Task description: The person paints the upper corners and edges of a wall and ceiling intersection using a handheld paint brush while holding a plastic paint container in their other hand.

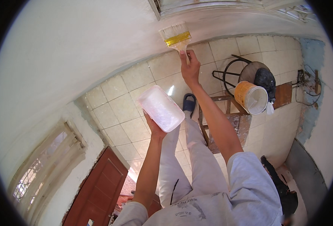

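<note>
In the head view, my right hand (190, 67) is closed round the handle of a wide paintbrush (177, 37) with pale bristles and a yellow band, raised close to the white wall (80, 45). My left hand (154, 126) grips a shallow white plastic container (160, 107) from below and the side, held level with a pale, glossy inside. The container is below and left of the brush.
A round stool (249, 69) with a dark bag (264, 79) and an orange bucket (244, 96) stand at the right near a paint-spotted wooden step stand (228, 135). A red door (93, 188) and a curtained window (46, 158) are lower left. Tiled floor (132, 75) lies below.
</note>
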`<state>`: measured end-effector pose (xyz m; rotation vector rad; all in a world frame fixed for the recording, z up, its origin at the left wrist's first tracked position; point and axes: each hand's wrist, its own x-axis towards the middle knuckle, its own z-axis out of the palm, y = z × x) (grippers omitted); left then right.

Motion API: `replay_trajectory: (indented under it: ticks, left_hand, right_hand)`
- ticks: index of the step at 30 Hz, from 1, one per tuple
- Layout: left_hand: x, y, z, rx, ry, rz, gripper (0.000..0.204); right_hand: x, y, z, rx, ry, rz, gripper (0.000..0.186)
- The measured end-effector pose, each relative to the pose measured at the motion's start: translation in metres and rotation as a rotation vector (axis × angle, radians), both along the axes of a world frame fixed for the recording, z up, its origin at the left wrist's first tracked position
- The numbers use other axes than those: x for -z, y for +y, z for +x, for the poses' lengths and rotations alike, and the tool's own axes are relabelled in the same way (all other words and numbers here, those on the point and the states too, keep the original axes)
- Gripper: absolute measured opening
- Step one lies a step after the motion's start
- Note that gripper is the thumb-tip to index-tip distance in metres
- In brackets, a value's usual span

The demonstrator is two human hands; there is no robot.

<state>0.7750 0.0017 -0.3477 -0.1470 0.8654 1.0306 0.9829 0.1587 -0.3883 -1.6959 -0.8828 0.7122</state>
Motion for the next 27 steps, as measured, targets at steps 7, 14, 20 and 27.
replay_trajectory:
  ticks: [7,14,20,27]
  left_hand:
    - [-0.014,0.006,-0.002,0.007,0.041,-0.016,0.07]
    - [-0.016,-0.004,-0.016,0.028,0.051,0.005,0.076]
    - [-0.011,-0.014,-0.015,-0.017,0.058,-0.069,0.077]
    - [-0.014,-0.016,-0.007,0.033,0.009,-0.002,0.075]
  right_hand:
    - [0.025,-0.011,0.0,0.043,-0.066,-0.204,0.039]
    - [-0.005,-0.026,0.003,0.065,0.023,-0.066,0.039]
    - [-0.002,-0.007,0.006,0.035,-0.027,0.001,0.038]
    - [0.042,0.001,0.011,0.024,-0.072,-0.257,0.044]
